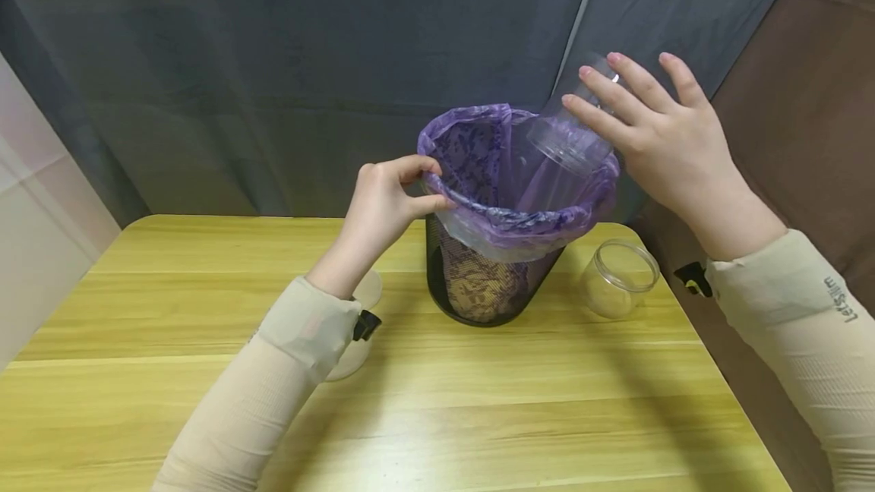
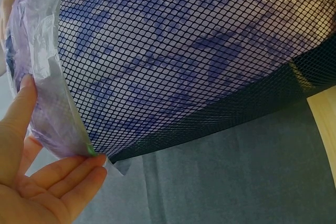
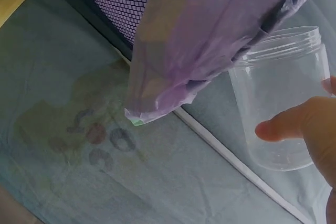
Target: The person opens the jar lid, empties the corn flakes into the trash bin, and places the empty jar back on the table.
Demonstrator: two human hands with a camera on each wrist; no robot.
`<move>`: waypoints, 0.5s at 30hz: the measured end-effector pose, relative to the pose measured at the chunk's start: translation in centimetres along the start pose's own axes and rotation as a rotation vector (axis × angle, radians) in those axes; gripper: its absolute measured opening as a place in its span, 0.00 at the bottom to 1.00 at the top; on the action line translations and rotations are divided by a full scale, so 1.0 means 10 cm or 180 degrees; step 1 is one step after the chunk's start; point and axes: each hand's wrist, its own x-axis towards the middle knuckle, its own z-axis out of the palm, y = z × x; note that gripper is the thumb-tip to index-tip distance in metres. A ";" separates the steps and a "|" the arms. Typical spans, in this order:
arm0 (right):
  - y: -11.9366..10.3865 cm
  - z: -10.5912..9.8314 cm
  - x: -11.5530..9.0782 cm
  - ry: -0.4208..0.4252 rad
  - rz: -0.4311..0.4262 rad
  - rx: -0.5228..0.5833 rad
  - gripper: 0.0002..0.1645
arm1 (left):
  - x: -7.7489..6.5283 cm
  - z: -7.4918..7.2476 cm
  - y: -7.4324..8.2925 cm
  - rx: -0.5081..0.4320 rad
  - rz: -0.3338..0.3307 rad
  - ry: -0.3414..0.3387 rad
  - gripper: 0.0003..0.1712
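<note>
A black mesh bin stands on the table, lined with a purple plastic bag folded over its rim. My left hand pinches the bag-covered rim at the near left, thumb outside. In the left wrist view, the fingertips touch the bag's edge. Above the bin's right side, my right hand holds a clear plastic jar, tilted with its threaded mouth down toward the bin's opening. The right wrist view shows the thumb against the jar's side. No contents are visible in the jar.
A second clear jar, without a lid, is on the table right of the bin, near the edge. Two pale round discs lie partly hidden under the left forearm. A grey curtain hangs behind the table.
</note>
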 end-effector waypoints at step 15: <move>0.01 -0.02 -0.06 0.0246 0.0430 0.0136 0.39 | 0.00 0.00 0.01 0.0020 0.0009 -0.0010 0.17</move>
